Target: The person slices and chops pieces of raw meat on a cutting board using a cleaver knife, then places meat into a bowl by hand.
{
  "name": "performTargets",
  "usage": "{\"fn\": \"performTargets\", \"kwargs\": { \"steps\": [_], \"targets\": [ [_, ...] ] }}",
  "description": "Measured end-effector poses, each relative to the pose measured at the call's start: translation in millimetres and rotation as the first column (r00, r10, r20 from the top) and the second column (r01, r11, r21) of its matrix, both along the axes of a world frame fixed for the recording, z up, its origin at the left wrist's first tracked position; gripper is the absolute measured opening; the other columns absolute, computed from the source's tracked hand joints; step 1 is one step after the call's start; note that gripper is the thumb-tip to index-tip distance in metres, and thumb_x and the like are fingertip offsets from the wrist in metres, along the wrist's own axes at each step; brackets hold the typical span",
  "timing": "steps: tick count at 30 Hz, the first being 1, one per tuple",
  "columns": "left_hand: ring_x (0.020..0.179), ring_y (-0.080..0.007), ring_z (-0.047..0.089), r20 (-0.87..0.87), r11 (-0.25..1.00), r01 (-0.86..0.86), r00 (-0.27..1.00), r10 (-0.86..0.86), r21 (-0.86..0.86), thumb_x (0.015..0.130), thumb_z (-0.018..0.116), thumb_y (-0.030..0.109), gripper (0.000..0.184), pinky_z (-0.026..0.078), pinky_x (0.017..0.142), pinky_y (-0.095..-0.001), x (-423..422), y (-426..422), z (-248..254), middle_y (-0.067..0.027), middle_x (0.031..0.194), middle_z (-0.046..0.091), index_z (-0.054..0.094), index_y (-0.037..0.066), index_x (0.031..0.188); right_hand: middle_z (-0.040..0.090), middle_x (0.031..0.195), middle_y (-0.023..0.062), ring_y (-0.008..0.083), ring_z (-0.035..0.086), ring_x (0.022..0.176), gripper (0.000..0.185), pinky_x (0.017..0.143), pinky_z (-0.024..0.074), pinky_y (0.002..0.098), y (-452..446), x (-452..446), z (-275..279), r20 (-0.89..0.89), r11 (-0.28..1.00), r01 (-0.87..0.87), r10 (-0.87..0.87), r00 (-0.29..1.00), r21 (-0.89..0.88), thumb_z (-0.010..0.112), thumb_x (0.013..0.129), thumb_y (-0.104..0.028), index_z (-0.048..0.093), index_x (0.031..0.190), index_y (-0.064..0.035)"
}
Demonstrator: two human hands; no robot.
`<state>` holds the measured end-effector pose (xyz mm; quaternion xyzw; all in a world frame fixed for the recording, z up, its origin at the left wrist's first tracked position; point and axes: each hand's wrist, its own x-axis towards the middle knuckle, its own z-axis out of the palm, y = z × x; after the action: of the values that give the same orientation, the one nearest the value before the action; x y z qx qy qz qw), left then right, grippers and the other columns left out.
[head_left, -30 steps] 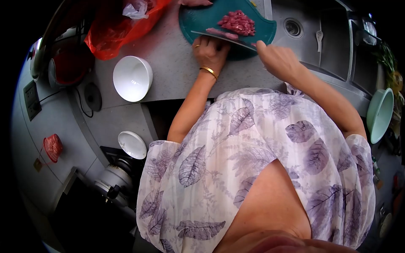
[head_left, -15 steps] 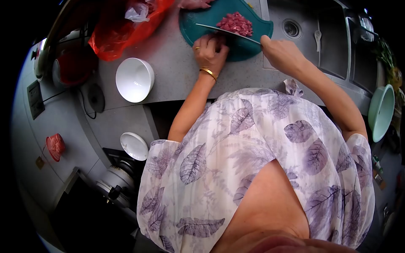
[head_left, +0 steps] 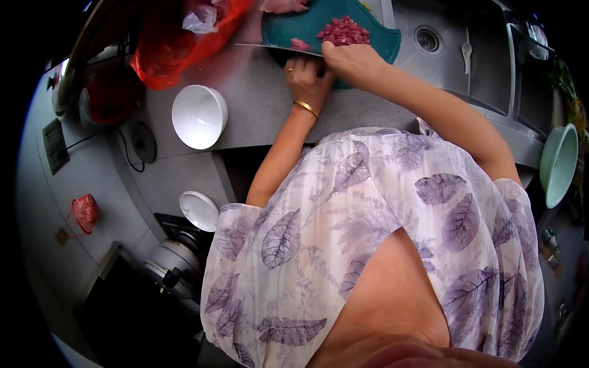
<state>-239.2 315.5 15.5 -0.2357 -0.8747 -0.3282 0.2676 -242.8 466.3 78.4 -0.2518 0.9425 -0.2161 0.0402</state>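
Step in hand: cutting meat, by judgement. For a clean job: L fingertips tucked back behind knuckles, blade guided vs. knuckles, short even strokes, pcs of like size; cut pcs kept apart from uncut.

R hand [head_left: 354,63] — qty 1, fingers wrapped round the hidden handle of the knife.
L hand [head_left: 308,81] — qty 1, fingers curled, at near edge of board, just below blade; whether they grasp meat, can't tell.
Knife [head_left: 276,48], qty 1: blade seen nearly edge-on, tip past L edge of board in this view.
Cutting board [head_left: 279,27], qty 1: green, on counter, beside sink.
Diced meat [head_left: 343,29], qty 1 heap: on board, beyond R hand; pcs too small to count.
Loose meat pc. [head_left: 300,44], qty 1: on board, just beyond blade.
Larger meat pc. [head_left: 283,5], qty 1: far L of board, cropped by frame.
White bowl [head_left: 200,116], qty 1: on counter, L of L hand, apart.
Red bag [head_left: 175,58], qty 1: beyond bowl.
Sink [head_left: 491,80]: R of board; white spoon [head_left: 467,59] in it, qty 1.
Green basin [head_left: 559,165], qty 1: far R.
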Motion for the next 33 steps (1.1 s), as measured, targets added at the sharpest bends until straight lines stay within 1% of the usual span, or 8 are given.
{"fn": "performTargets", "kwargs": {
  "steps": [2,7,10,16,19,22,26,33],
  "targets": [
    [0.067,-0.0287,0.052,-0.011,1.000,-0.006,1.000,0.006,0.020,0.061,0.071,0.012,0.014,0.042,0.067,-0.0372,-2.0,1.9,-0.8,-0.0055,0.067,0.057,0.059,0.009,0.069,0.061,0.067,0.0188,0.0331,0.064,0.063,0.013,0.050,0.0494,0.0409,4.2,-2.1,2.0,0.015,0.999,0.035,-0.035,0.999,0.030,0.050,0.078,-0.006,0.043,0.086,0.0009],
    [0.087,-0.0253,0.056,0.031,1.000,-0.030,0.999,0.030,-0.001,0.064,0.067,0.007,0.017,0.043,0.080,-0.0353,5.1,0.0,9.5,-0.0066,0.089,0.060,0.064,0.011,0.080,0.061,0.066,0.0198,0.0362,0.063,0.062,0.010,0.052,0.0491,0.0440,49.9,21.6,24.9,0.134,0.981,0.133,-0.151,0.979,0.138,0.048,0.081,-0.007,0.043,0.086,0.0004],
    [0.086,-0.0263,0.056,0.048,0.999,-0.031,0.998,0.030,0.021,0.064,0.067,0.007,0.018,0.044,0.079,-0.0359,6.4,-3.9,2.3,-0.0068,0.089,0.060,0.064,0.011,0.082,0.060,0.066,0.0214,0.0385,0.062,0.062,0.009,0.053,0.0487,0.0462,56.2,27.5,53.5,0.237,0.971,0.059,-0.116,0.965,0.233,0.048,0.081,-0.005,0.043,0.087,0.0002],
    [0.082,-0.0299,0.056,0.050,1.000,-0.018,0.999,0.017,0.024,0.063,0.069,0.009,0.022,0.045,0.074,-0.0378,6.1,-3.6,1.5,-0.0080,0.087,0.060,0.064,0.011,0.085,0.061,0.066,0.0214,0.0385,0.062,0.061,0.010,0.053,0.0490,0.0452,53.5,44.5,46.5,0.266,0.967,0.008,-0.078,0.961,0.255,0.049,0.079,-0.003,0.042,0.085,0.0009],
    [0.082,-0.0303,0.056,0.049,0.999,-0.045,0.998,0.044,0.019,0.063,0.069,0.009,0.021,0.045,0.074,-0.0379,7.2,-2.9,3.6,-0.0084,0.087,0.060,0.064,0.011,0.084,0.058,0.063,0.0183,0.0367,0.059,0.058,0.017,0.050,0.0456,0.0456,42.8,35.8,32.2,0.188,0.982,0.048,-0.083,0.979,0.184,0.052,0.082,-0.011,0.040,0.088,-0.0005],
    [0.082,-0.0309,0.056,0.069,0.999,-0.044,0.997,0.044,-0.003,0.065,0.069,0.010,0.021,0.045,0.074,-0.0383,9.4,-3.0,0.6,-0.0095,0.088,0.061,0.064,0.009,0.085,0.060,0.065,0.0181,0.0352,0.061,0.059,0.017,0.050,0.0478,0.0434,12.1,13.6,1.0,0.016,1.000,0.008,-0.008,1.000,-0.013,0.052,0.080,-0.009,0.040,0.087,0.0000],
    [0.084,-0.0323,0.056,0.026,1.000,-0.010,1.000,0.010,-0.004,0.065,0.070,0.010,0.021,0.045,0.078,-0.0381,10.4,0.2,-2.0,-0.0114,0.088,0.061,0.065,0.007,0.085,0.062,0.067,0.0180,0.0328,0.064,0.061,0.014,0.051,0.0506,0.0412,-15.3,-10.5,0.4,0.033,1.000,0.006,-0.007,0.999,0.027,0.051,0.079,-0.007,0.043,0.087,0.0006],
    [0.094,-0.0263,0.058,0.092,1.000,0.013,0.996,-0.011,-0.026,0.068,0.065,0.004,0.020,0.043,0.085,-0.0359,14.5,-8.2,5.4,-0.0055,0.092,0.063,0.065,0.008,0.087,0.061,0.066,0.0184,0.0379,0.060,0.060,0.016,0.052,0.0465,0.0465,53.3,21.9,21.1,0.200,0.975,0.065,-0.109,0.974,0.213,0.051,0.085,-0.015,0.041,0.089,-0.0025]
  ]
}}
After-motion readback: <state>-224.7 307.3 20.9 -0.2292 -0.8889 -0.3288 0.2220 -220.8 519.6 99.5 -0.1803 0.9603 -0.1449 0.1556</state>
